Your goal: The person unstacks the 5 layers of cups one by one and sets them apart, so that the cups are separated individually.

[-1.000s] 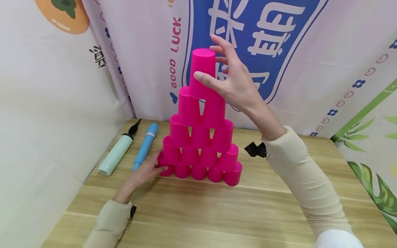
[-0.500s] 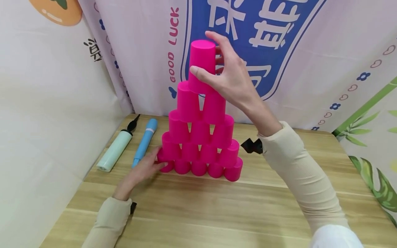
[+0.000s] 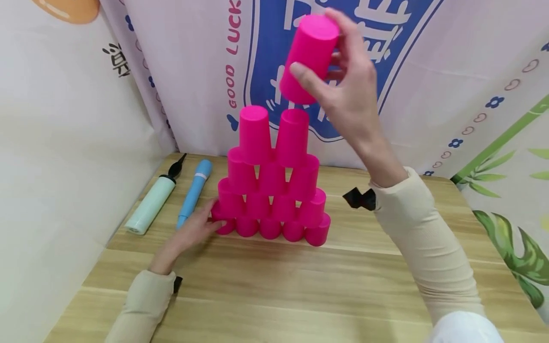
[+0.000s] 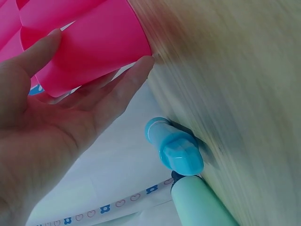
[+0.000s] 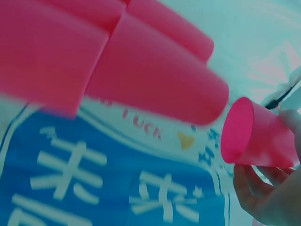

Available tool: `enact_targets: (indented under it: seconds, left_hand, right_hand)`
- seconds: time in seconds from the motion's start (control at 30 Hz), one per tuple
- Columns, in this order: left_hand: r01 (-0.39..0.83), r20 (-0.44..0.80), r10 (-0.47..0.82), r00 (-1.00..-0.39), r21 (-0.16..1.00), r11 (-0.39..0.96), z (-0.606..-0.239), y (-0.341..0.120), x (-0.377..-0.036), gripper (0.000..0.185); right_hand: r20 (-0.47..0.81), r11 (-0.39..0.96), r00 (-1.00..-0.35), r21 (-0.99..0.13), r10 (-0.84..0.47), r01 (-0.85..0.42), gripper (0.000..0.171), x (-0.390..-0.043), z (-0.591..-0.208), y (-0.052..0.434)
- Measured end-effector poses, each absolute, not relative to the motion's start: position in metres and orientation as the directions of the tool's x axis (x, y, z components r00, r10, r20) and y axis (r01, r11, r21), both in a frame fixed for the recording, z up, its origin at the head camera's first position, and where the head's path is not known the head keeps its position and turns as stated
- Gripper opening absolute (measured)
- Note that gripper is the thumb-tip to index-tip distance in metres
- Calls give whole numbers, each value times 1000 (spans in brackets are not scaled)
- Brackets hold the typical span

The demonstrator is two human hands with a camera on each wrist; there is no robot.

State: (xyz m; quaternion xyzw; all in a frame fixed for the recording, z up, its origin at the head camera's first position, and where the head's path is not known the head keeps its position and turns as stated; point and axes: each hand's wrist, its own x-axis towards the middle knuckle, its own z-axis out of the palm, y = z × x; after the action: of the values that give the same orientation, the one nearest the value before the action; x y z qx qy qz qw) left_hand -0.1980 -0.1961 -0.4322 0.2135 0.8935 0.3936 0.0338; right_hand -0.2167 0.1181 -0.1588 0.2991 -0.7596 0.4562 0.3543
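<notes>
My right hand point(image 3: 349, 90) grips a pink cup point(image 3: 309, 59), bottom up and tilted, above and slightly right of the stack. In the right wrist view the held cup point(image 5: 263, 134) shows its open mouth, apart from the stacked cups point(image 5: 155, 70). Below it stands a pyramid of upside-down pink cups point(image 3: 270, 178), its uppermost row now two cups with a gap between them. My left hand point(image 3: 196, 228) holds the bottom row's leftmost cup point(image 3: 225, 226), thumb on the near side and fingers round the outer side. The left wrist view shows this cup point(image 4: 99, 47) between thumb and fingers.
Left of the pyramid, a pale green hand pump point(image 3: 150, 205) with a black nozzle and a blue tube-shaped item point(image 3: 194, 193) lie on the wooden table point(image 3: 274, 290). A printed curtain point(image 3: 193, 71) hangs close behind. Black pieces sit at both sleeve cuffs.
The right hand has lifted the top cup off the pyramid's upper pair and moved it up and right, tilting it. The left hand stays at the bottom left cup. The head view has shifted slightly.
</notes>
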Motion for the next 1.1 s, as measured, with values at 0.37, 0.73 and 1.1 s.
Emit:
enact_targets:
  seconds: [0.37, 0.73, 1.1]
  left_hand:
    - [363, 90, 433, -897, 711, 603, -429, -199, -203, 62]
    - [319, 46, 403, -914, 693, 646, -428, -198, -203, 65]
    - [321, 43, 401, -915, 678, 661, -425, -197, -201, 66]
  right_hand:
    - [825, 461, -541, -549, 165, -697, 58, -221, -193, 193]
    - [583, 492, -760, -770, 286, -406, 60, -249, -295, 266]
    - [320, 583, -892, -808, 319, -81, 69, -265, -399, 320]
